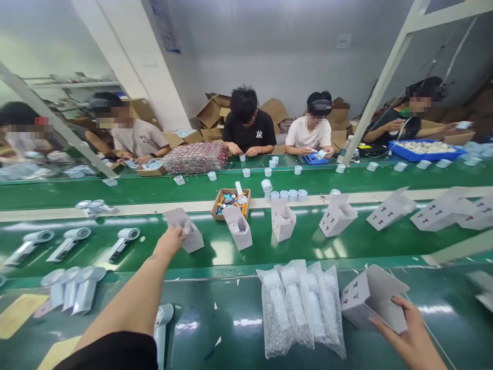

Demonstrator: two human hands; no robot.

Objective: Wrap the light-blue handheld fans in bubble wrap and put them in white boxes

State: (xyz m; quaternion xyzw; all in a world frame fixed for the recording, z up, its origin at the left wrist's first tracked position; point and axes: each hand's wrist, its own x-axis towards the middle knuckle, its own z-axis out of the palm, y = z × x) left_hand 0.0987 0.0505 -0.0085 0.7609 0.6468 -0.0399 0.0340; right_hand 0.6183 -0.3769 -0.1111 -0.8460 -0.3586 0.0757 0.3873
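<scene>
My left hand [169,244] reaches out to the green conveyor belt, its fingers closed at the side of an upright white box [192,237] with a raised flap. Low on the right, my right hand [410,326] grips an open white box [356,300] tilted on its side, thumb and fingers at the rim of its mouth. Small dark red pictures show on that box's face. Between my hands lie several white handheld devices in bubble wrap [302,308]. One bare white device [164,318] lies partly behind my left forearm.
More open white boxes [284,226] stand along the belt [215,252]. Handheld devices [123,241] lie on it at left, others [79,288] nearer me. Beyond are a cardboard tray of small parts [214,208], white cups [246,172] and several seated co-workers. A frame post [379,87] rises at right.
</scene>
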